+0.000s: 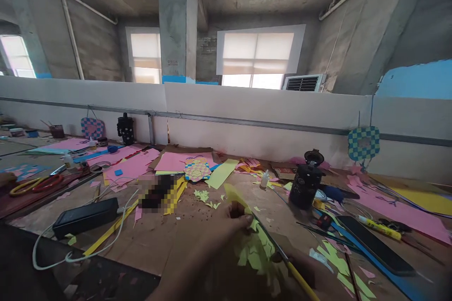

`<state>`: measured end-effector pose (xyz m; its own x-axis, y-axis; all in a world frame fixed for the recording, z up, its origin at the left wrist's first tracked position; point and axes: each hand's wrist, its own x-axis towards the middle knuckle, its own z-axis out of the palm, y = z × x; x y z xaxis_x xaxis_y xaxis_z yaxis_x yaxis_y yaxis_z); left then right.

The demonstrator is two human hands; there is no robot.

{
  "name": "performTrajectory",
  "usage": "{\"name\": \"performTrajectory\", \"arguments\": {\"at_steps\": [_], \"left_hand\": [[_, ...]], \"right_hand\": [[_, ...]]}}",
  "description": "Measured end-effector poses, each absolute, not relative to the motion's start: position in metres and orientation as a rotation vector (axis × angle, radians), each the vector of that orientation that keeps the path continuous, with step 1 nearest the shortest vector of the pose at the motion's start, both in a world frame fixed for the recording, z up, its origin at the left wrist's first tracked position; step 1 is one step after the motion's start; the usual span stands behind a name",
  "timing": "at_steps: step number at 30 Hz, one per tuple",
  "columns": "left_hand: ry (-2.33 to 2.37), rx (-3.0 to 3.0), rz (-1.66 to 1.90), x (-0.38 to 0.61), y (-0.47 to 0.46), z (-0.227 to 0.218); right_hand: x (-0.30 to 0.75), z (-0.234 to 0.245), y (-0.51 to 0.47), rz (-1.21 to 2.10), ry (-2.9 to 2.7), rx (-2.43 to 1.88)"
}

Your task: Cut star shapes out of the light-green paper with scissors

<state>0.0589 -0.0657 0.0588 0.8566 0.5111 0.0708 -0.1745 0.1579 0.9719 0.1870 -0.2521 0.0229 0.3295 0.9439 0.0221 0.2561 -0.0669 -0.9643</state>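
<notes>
From my head camera, my left hand [236,218] pinches a yellow-green paper piece [233,194] between bent fingers and thumb above the bench [144,249]; the paper's long axis slants, its free end pointing forward and left. My shadowed right hand [309,265] is closed on a yellow-handled tool [273,242], whose metal length points forward-left, toward my left thumb, above cut scraps [254,256].

A mosaic blur left of centre masks a dark object [157,193]. At bottom right of centre, the yellow-handled tool [300,280] runs off the lower edge; the shadowed right hand's [309,265] fingers are indistinct.
</notes>
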Motion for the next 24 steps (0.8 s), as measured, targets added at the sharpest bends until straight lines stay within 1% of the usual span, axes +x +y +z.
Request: {"name": "performTrajectory", "arguments": {"at_steps": [4,8,12,18,24], "left_hand": [[0.312,1.417,0.547,0.077,-0.045,0.085],[0.372,1.428,0.601,0.097,-0.023,0.096],[0.39,1.416,0.619,0.117,-0.003,0.091],[0.418,1.392,0.605,0.135,0.013,0.078],[0.372,1.415,0.617,0.157,0.026,0.094]], "right_hand": [[0.197,0.048,-0.23,0.702,-1.104,-1.574],[0.2,0.06,-0.208,0.636,-0.936,-1.679],[0.202,0.053,-0.198,0.632,-0.84,-1.721],[0.236,0.026,-0.181,0.615,-0.825,-1.68],[0.266,0.016,-0.17,0.485,-0.922,-1.655]]}}
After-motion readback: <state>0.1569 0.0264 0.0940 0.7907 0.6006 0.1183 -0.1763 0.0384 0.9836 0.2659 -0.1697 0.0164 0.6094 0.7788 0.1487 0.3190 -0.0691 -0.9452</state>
